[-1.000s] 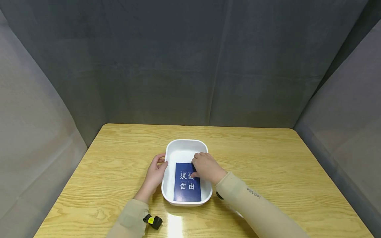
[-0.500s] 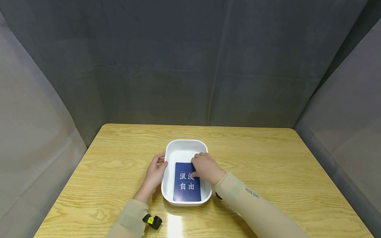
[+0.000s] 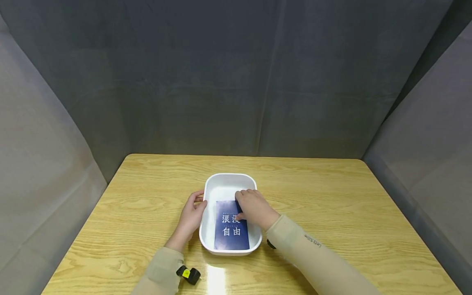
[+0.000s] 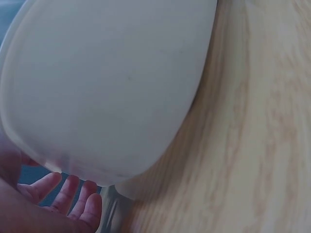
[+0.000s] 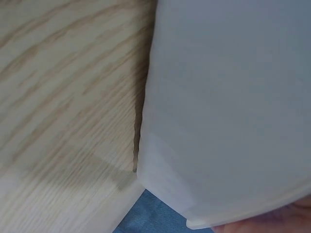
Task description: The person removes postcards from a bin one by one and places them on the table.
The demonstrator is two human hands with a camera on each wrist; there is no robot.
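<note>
A white rectangular tub (image 3: 225,181) stands mid-table in the head view, with a dark blue booklet (image 3: 231,232) bearing white characters lying flat inside it. My left hand (image 3: 191,216) holds the tub's left rim, thumb hooked over the edge. My right hand (image 3: 253,208) reaches over the right rim, its curled fingers pinching the booklet's upper right part. The left wrist view is filled by the tub's outer wall (image 4: 107,87), with fingertips (image 4: 68,196) below it. In the right wrist view the tub wall (image 5: 233,107) looms close over the wood, with a sliver of blue (image 5: 150,216) under it.
The wooden table (image 3: 332,205) is boxed in by grey fabric walls (image 3: 236,73) at the back and both sides. A small black and yellow device (image 3: 189,273) sits on my left wrist, near the front edge.
The tub and booklet have shifted very slightly left and away. Both hands keep the same holds.
</note>
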